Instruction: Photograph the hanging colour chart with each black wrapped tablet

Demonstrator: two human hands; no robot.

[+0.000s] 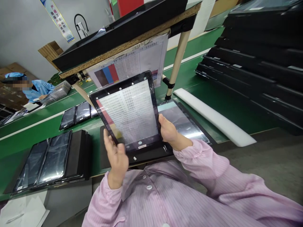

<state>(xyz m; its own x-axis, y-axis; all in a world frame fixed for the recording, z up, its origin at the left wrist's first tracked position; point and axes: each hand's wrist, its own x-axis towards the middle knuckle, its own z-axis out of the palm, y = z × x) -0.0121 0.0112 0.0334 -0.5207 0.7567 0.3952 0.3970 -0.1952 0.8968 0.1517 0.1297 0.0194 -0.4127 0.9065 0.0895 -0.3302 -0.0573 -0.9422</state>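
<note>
I hold a black-framed glass tablet panel (129,113) up in front of me, tilted, with a printed chart showing through its clear middle. My left hand (115,156) grips its lower left edge, fingers curled round the rim. My right hand (168,129) clasps the lower right edge. Under the panel lies a black mat (151,154) on the green bench (35,126), and another panel (182,118) rests flat just right of my right hand.
A tray of dark panels (47,160) sits at the left, more panels (75,115) farther back. A white foam strip (213,116) lies to the right, stacked black trays (255,60) beyond. A raised shelf (123,34) carries the chart (132,63). A person in blue (35,90) works at far left.
</note>
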